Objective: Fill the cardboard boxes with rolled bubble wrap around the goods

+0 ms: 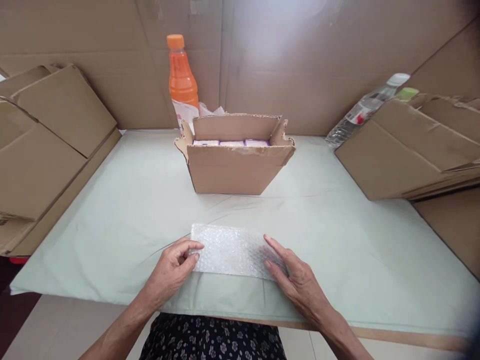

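A clear sheet of bubble wrap (228, 250) lies flat near the front edge of the table, longer side to side than deep. At its left end my left hand (172, 265) is closed, thumb and index finger on the edge and the other fingers curled under. My right hand (294, 280) rests over the right end with thumb and fingers stretched out and apart. That hand hides the sheet's right corner. Beyond the sheet stands an open cardboard box (232, 170) with torn flaps, holding white and purple packs (232, 143) in a row.
Behind the box is an orange drink bottle (182, 75). Folded cardboard boxes are stacked at the left (56, 130) and right (408, 150). A clear plastic bottle (365, 112) leans by the right stack. Pale green cloth (318, 225) covers the table; cardboard walls (285, 65) stand behind.
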The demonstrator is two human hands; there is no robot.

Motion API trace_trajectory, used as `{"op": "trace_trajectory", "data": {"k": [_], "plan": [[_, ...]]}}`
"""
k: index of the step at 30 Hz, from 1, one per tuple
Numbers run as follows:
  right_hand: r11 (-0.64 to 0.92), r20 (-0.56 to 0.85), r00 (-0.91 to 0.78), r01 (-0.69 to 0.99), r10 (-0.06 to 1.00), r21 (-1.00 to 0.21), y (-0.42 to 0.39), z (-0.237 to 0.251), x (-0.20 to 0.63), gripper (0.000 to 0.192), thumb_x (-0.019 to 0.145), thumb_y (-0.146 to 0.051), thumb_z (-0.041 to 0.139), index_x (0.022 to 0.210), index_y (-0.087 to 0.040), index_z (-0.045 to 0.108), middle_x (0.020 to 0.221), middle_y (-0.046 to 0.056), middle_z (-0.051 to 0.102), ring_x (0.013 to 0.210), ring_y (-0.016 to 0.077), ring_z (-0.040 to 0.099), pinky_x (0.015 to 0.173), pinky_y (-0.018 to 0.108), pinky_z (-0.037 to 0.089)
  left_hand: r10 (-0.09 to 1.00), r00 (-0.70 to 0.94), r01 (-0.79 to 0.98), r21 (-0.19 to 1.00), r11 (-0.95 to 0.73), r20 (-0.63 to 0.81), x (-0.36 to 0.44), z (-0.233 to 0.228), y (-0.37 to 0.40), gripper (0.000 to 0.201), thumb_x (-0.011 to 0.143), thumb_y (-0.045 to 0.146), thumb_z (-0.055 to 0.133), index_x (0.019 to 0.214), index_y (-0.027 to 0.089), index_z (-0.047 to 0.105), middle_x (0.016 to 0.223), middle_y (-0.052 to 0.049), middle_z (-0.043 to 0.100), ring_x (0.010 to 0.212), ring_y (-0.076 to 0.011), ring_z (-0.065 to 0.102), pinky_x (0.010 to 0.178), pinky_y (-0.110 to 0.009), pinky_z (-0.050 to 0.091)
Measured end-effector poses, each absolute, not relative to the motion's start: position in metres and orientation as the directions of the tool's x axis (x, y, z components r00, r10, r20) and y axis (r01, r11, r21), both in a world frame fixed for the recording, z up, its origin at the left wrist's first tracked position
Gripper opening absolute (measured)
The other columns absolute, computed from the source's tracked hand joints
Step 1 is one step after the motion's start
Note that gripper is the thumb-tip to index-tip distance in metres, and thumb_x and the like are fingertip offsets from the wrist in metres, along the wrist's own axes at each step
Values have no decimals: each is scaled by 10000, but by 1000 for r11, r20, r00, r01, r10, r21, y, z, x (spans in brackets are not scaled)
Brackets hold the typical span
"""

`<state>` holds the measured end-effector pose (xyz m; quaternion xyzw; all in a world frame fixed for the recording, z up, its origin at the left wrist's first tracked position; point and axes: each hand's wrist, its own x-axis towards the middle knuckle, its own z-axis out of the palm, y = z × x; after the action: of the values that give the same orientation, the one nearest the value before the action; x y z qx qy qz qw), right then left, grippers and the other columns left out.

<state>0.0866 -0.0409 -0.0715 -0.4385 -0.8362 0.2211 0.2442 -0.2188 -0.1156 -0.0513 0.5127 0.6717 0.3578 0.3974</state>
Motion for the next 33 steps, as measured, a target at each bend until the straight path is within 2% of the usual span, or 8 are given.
{"op": "trace_trajectory", "data": {"k": [6, 10, 13, 18, 21, 24, 30, 33], "plan": [[464, 195, -448, 636, 873, -617, -35, -67, 86, 536, 983, -343, 548, 1517, -317, 498, 1347, 67, 690, 1117, 238, 723, 903, 366, 628, 977, -154, 435, 878, 199, -146, -215, -55, -113, 271, 885, 325, 517, 946, 189, 743, 847, -57, 715, 686, -163, 617, 592, -279, 489], [299, 98, -336, 623, 937, -723, -29, -54, 85, 487, 979, -415, 553, 1453, -306, 578, 947, 14, 768, 769, 174, 725, 647, 270, 616, 990, -136, 461, 882, 96, -37, -219, -47, -107, 234, 910, 283, 516, 909, 200, 734, 854, -45, 721, 707, -156, 646, 590, -257, 502], [247, 112, -268, 546, 957, -801, -24, -40, 83, 449, 964, -438, 590, 1381, -281, 643, 744, -12, 708, 635, 148, 669, 594, 248, 590, 986, -120, 510, 859, -40, 117, -226, -30, -97, 202, 926, 243, 533, 899, 202, 730, 848, -38, 726, 757, -157, 675, 628, -249, 527], [373, 349, -134, 320, 928, -871, 1, 7, 72, 338, 899, -350, 708, 1233, -296, 709, 898, 12, 764, 711, 166, 722, 679, 295, 621, 883, -78, 661, 688, -301, 462, -235, 23, -69, 158, 943, 191, 571, 942, 204, 728, 869, -25, 739, 789, -146, 686, 690, -249, 536], [554, 564, -58, 288, 824, -781, 35, 54, 60, 312, 850, -283, 761, 1160, -278, 722, 871, -3, 761, 721, 165, 716, 674, 296, 594, 774, -92, 769, 539, -344, 626, -238, 59, -39, 161, 944, 201, 574, 965, 207, 733, 877, -6, 738, 805, -136, 676, 749, -252, 533], [681, 699, -163, 459, 696, -571, 85, 99, 43, 147, 846, -235, 730, 986, -197, 746, 835, 1, 728, 740, 132, 650, 696, 268, 512, 744, -81, 809, 479, -339, 663, -245, 85, 3, 204, 912, 220, 575, 1006, 184, 752, 873, -7, 723, 754, -126, 629, 746, -260, 518], [629, 477, -451, 705, 754, -327, 175, 129, 7, 115, 816, -141, 573, 707, -165, 601, 611, -35, 473, 599, 98, 386, 601, 260, 296, 901, -48, 803, 553, -223, 432, -265, 101, 84, 245, 799, 184, 572, 930, 136, 774, 621, 24, 578, 597, -122, 517, 666, -291, 468], [594, 362, -511, 785, 780, -174, 193, 126, -5, 118, 787, -149, 551, 679, -188, 580, 592, -17, 473, 596, 121, 382, 605, 279, 259, 880, -61, 825, 521, -221, 470, -268, 105, 103, 244, 766, 178, 575, 898, 125, 774, 618, 18, 567, 625, -131, 534, 694, -312, 467]]}}
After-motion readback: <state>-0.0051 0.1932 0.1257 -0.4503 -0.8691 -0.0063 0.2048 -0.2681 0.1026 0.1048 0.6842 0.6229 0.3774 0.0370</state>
